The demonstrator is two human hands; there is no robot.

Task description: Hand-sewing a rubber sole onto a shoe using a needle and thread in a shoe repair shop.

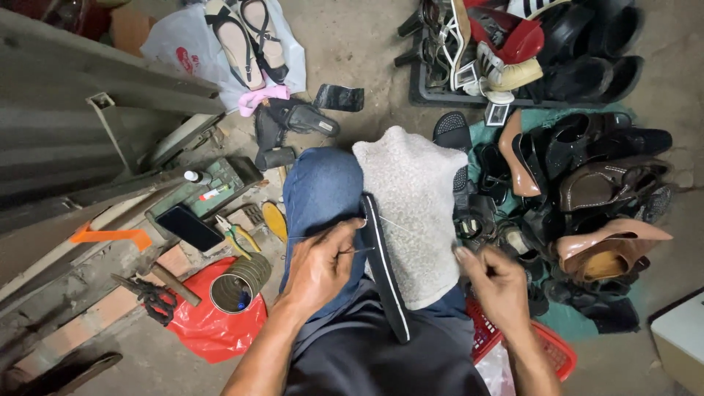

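You are bracing a long black shoe sole (pixel 383 271) across your lap, its edge lying against the grey cloth (pixel 414 209) draped over your right knee. Your left hand (pixel 319 268) is pinching something thin at the sole's upper end; I cannot tell whether it is a needle or an awl. Your right hand (pixel 499 282), right of the sole, is closing on a pale thread (pixel 400 225) and drawing it taut. Its long axis is running from near your waist away toward your knees, far end tilting slightly left. Pulling hard risks snapping the thread or tearing the stitch hole, and a slipping point could jab your left fingers or your thigh.
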